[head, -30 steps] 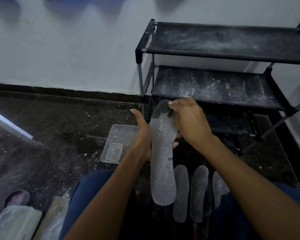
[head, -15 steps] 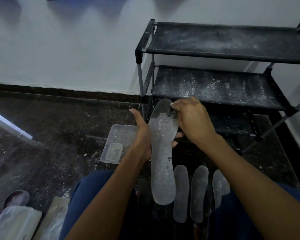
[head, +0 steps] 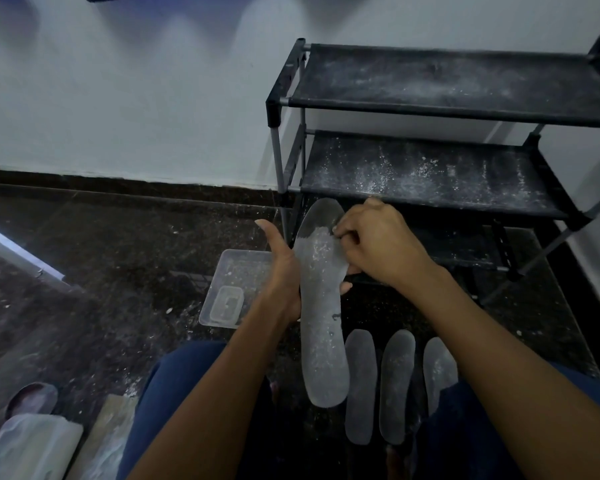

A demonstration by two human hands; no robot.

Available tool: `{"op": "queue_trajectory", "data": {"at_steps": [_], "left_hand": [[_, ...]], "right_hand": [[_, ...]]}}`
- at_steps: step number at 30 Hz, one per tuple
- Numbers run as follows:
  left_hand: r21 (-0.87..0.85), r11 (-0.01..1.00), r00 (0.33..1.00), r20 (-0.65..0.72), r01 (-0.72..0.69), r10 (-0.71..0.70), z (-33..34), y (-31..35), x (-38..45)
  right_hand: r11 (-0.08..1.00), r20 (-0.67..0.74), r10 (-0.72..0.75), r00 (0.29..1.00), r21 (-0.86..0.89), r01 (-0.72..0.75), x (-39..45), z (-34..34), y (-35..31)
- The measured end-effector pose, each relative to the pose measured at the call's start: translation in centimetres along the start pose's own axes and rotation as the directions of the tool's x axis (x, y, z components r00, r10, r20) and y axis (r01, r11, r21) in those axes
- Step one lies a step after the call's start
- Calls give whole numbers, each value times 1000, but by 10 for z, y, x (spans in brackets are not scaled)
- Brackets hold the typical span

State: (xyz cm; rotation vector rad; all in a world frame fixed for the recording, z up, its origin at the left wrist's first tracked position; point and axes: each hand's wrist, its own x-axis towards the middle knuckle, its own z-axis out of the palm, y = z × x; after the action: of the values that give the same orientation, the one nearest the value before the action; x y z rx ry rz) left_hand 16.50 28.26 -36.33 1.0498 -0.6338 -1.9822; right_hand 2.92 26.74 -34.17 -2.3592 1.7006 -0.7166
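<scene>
The insole (head: 321, 323) looks matt grey and rubbery, its upper half crusted with rough white powder. The rack (head: 430, 174) has black cloth shelves dusted white, on dull metal tubes with black plastic joints. The tray (head: 243, 265) is cloudy clear plastic. The floor (head: 118, 254) is dark speckled stone with a faint sheen.

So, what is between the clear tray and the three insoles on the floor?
In the head view, the left hand and the long insole it holds come between the clear tray and the three insoles.
</scene>
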Motion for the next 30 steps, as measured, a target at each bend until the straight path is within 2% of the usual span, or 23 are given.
{"op": "queue_trajectory", "data": {"at_steps": [3,8,11,15,19,23,27,28,30], "left_hand": [[-12,1000,1000,-13,6,-6,2,1,-1],[-28,1000,999,-46,1,-3,1,2,-2],[-43,999,998,-52,-20,18,3,4,-3],[-97,995,996,-93,-19,10,0,5,0],[-123,992,996,-89,-23,12,2,6,-1],[-124,992,998,-65,5,-13,0,5,-1],[-103,994,999,1,37,-37,0,4,-1],[-98,994,999,3,42,-42,1,4,-1],[-104,993,999,-6,48,-49,1,3,-1]], "right_hand": [[999,-83,36,996,-12,-37,0,-3,3],[1000,-10,-5,1000,14,5,-1,-4,-1],[1000,-75,0,997,23,2,0,-5,2],[995,56,-50,997,90,45,-3,-6,1],[998,-89,-40,995,36,43,-4,-3,0],[994,6,-58,998,97,57,-6,1,-2],[996,-275,-8,961,79,31,-4,3,-3],[996,-282,-26,959,72,49,-3,6,-5],[990,-183,-100,978,82,116,-5,11,-8]]}}
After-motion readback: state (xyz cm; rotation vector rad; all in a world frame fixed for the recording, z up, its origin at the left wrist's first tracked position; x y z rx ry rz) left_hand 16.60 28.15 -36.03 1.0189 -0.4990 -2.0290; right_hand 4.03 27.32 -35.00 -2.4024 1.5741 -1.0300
